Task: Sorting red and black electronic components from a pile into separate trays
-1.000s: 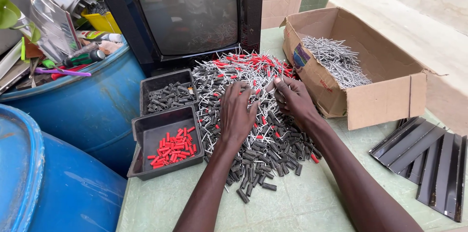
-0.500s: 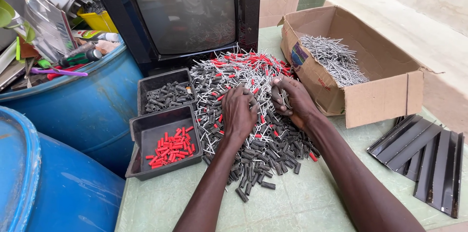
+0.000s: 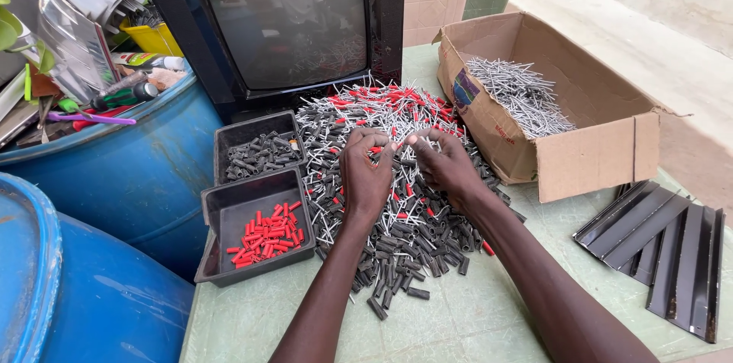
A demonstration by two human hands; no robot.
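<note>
Your hands are covering part of the pile (image 3: pixel 397 180); whatever your fingertips (image 3: pixel 403 141) are pinching is too small to tell. The frame edge is cropping the blue barrel (image 3: pixel 46 287).

Item: heap of red and black sleeved pins (image 3: pixel 397 218) | Appearance: short plastic sleeves, thin metal pins | State: loose, unsorted, tangled | Pose: lying flat at mixed angles | Location: on pale green counter (image 3: pixel 473 325), in front of the television, between two black trays and cardboard box.

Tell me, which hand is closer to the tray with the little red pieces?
Left. The left hand is beside the tray of red sleeves; the right hand is farther, beyond it.
</note>
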